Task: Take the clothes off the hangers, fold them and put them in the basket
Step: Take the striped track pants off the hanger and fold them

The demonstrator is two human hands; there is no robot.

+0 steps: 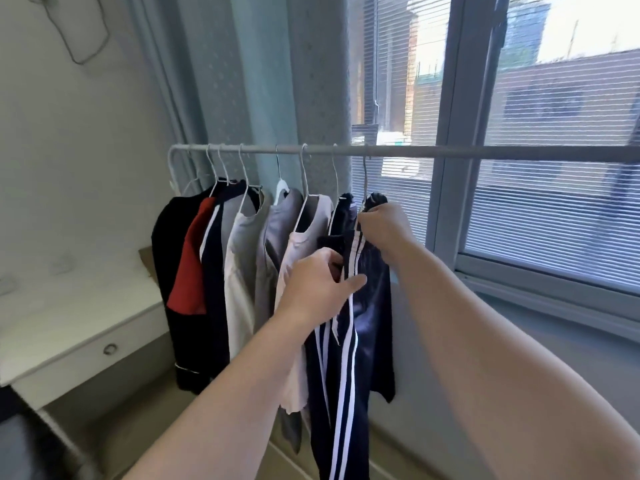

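Several garments hang on wire hangers from a grey rail [450, 151] in front of the window. The rightmost one is a pair of navy trousers with white side stripes [349, 358], draped over a hanger [365, 174]. My left hand [320, 282] grips the striped fabric partway down. My right hand [384, 225] pinches the trousers at the top, right by the hanger's shoulder. To the left hang a pale pink top [294, 271], a grey shirt [273, 244], a white top [239, 271], a navy piece and a black-and-red shirt [187, 258]. No basket is in view.
A white desk with a ring-pull drawer [86, 344] stands at the left, below the rail's end. A teal curtain [263, 81] hangs behind the clothes. The window with blinds [554, 168] and its sill fill the right side.
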